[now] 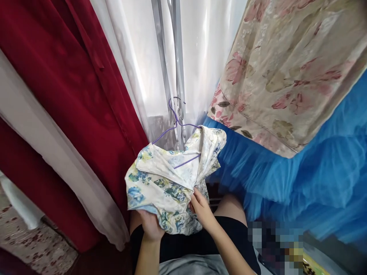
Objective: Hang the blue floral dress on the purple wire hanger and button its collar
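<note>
A short-sleeved floral shirt (172, 191), white with blue, green and yellow flowers, hangs on a thin purple wire hanger (163, 134) in front of my lap. Its collar lies spread and the neck is open, so the hanger's bottom bar shows inside. My right hand (200, 206) is closed, pinching the front edge below the collar. At the sleeve on the lower left, my left hand (151, 225) holds the cloth from beneath, with its fingers mostly hidden under the shirt. The hanger's hook stands upright in front of grey metal poles.
Red curtains (65, 84) and a pale sheer curtain hang at the left. White curtain (206, 46) and grey poles (162, 49) stand ahead. A beige floral cloth (286, 76) hangs over blue tulle (275, 175) at the right. Blurred-out items lie at the lower right.
</note>
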`<control>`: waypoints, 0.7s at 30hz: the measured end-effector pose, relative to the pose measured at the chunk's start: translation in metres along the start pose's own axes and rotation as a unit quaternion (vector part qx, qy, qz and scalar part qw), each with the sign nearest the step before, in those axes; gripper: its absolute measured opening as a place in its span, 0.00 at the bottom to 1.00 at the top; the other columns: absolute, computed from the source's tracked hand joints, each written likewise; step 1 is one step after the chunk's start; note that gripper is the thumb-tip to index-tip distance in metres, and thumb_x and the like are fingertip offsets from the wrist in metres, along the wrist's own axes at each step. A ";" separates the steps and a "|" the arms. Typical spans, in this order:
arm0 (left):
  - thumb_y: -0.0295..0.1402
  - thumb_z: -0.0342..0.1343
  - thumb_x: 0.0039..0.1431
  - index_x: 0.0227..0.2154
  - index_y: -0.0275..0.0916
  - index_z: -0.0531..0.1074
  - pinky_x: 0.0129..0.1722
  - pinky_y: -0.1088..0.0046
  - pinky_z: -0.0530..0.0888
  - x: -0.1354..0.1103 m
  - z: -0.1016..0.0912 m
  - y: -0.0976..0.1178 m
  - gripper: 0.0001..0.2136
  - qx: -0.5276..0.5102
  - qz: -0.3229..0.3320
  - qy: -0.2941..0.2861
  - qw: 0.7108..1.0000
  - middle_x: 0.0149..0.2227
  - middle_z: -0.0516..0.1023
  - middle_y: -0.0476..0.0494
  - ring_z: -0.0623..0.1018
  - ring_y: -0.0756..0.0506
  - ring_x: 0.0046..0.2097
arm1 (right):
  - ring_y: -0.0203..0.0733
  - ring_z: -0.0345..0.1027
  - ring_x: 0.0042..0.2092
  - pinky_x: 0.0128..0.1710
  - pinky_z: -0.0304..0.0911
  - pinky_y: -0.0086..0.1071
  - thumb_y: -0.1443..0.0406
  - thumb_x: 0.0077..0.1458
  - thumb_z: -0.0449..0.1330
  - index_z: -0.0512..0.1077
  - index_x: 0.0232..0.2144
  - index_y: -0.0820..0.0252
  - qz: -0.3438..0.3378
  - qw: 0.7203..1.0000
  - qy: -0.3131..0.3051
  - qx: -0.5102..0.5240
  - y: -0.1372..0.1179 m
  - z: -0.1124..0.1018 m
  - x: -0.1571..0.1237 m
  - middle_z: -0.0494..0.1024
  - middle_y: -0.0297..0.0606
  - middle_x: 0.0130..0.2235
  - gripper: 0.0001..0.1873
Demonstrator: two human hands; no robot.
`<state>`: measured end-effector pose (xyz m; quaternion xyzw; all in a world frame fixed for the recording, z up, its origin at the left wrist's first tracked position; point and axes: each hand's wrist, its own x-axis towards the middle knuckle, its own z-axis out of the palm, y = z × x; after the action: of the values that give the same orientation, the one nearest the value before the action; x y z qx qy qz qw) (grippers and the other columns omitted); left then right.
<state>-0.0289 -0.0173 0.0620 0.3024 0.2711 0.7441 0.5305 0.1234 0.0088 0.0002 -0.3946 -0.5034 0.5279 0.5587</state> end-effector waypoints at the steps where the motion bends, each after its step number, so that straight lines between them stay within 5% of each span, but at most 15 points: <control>1: 0.74 0.48 0.46 0.55 0.49 0.77 0.64 0.52 0.68 0.000 -0.003 0.001 0.43 0.027 0.021 -0.005 0.999 0.59 0.77 0.42 0.64 0.31 0.69 | 0.34 0.50 0.21 0.22 0.45 0.29 0.45 0.62 0.54 0.62 0.33 0.54 0.008 1.000 -0.011 0.024 -0.001 0.002 0.000 0.62 0.25 0.21 0.21; 3: 0.72 0.58 0.41 0.53 0.47 0.78 0.64 0.52 0.68 0.002 -0.013 0.001 0.42 0.106 0.026 -0.019 0.994 0.57 0.78 0.39 0.65 0.29 0.68 | 0.32 0.47 0.20 0.22 0.42 0.28 0.45 0.60 0.57 0.61 0.30 0.54 0.034 0.997 -0.020 0.060 -0.007 0.002 -0.001 0.60 0.23 0.19 0.21; 5: 0.59 0.70 0.41 0.50 0.45 0.78 0.65 0.53 0.66 0.012 -0.025 0.001 0.34 0.204 0.006 -0.012 0.979 0.53 0.80 0.37 0.68 0.29 0.66 | 0.31 0.46 0.20 0.22 0.42 0.29 0.46 0.59 0.59 0.61 0.26 0.55 0.049 0.997 -0.019 0.052 -0.016 -0.003 -0.004 0.60 0.24 0.18 0.22; 7: 0.47 0.72 0.45 0.46 0.41 0.77 0.65 0.51 0.66 0.026 -0.037 0.002 0.26 0.264 0.002 0.040 0.964 0.49 0.81 0.36 0.72 0.30 0.62 | 0.31 0.46 0.20 0.22 0.42 0.29 0.47 0.59 0.60 0.60 0.23 0.55 0.050 0.998 -0.020 0.027 -0.023 -0.009 -0.009 0.60 0.25 0.17 0.24; 10: 0.41 0.67 0.51 0.46 0.38 0.72 0.61 0.50 0.68 0.041 -0.049 0.004 0.22 0.292 0.111 0.164 0.936 0.50 0.79 0.35 0.75 0.34 0.58 | 0.31 0.47 0.19 0.22 0.42 0.29 0.46 0.58 0.62 0.61 0.22 0.56 0.054 0.998 -0.023 0.013 -0.026 -0.014 -0.021 0.60 0.25 0.16 0.26; 12: 0.37 0.66 0.51 0.50 0.40 0.69 0.61 0.52 0.68 0.035 -0.049 0.001 0.23 0.335 0.239 0.216 0.886 0.55 0.75 0.36 0.73 0.36 0.59 | 0.30 0.48 0.19 0.22 0.42 0.29 0.45 0.58 0.62 0.63 0.24 0.57 0.064 0.997 -0.030 0.012 -0.024 -0.011 -0.028 0.62 0.25 0.16 0.25; 15: 0.33 0.64 0.55 0.49 0.42 0.70 0.59 0.57 0.69 0.002 -0.041 -0.018 0.19 0.413 0.298 0.121 0.852 0.53 0.74 0.38 0.74 0.38 0.57 | 0.30 0.51 0.20 0.22 0.44 0.28 0.47 0.59 0.62 0.65 0.26 0.58 0.060 0.997 -0.038 0.007 -0.024 0.000 -0.036 0.65 0.26 0.17 0.24; 18: 0.31 0.63 0.57 0.53 0.43 0.69 0.54 0.61 0.73 -0.029 -0.031 -0.046 0.20 0.438 0.152 -0.055 0.884 0.50 0.78 0.38 0.78 0.38 0.52 | 0.30 0.55 0.20 0.22 0.49 0.27 0.48 0.60 0.63 0.68 0.27 0.59 0.059 0.997 -0.040 0.016 -0.027 0.011 -0.040 0.69 0.28 0.18 0.22; 21: 0.31 0.60 0.59 0.46 0.42 0.71 0.43 0.66 0.75 -0.035 -0.025 -0.062 0.12 0.439 0.091 -0.084 0.890 0.40 0.80 0.42 0.80 0.41 0.42 | 0.30 0.53 0.16 0.18 0.46 0.26 0.47 0.57 0.64 0.69 0.26 0.60 0.083 0.996 -0.037 0.022 -0.033 0.014 -0.038 0.72 0.31 0.17 0.23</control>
<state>0.0003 -0.0348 -0.0056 0.5893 0.4955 0.5659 0.2948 0.1189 -0.0342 0.0294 -0.4028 -0.4779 0.5976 0.5022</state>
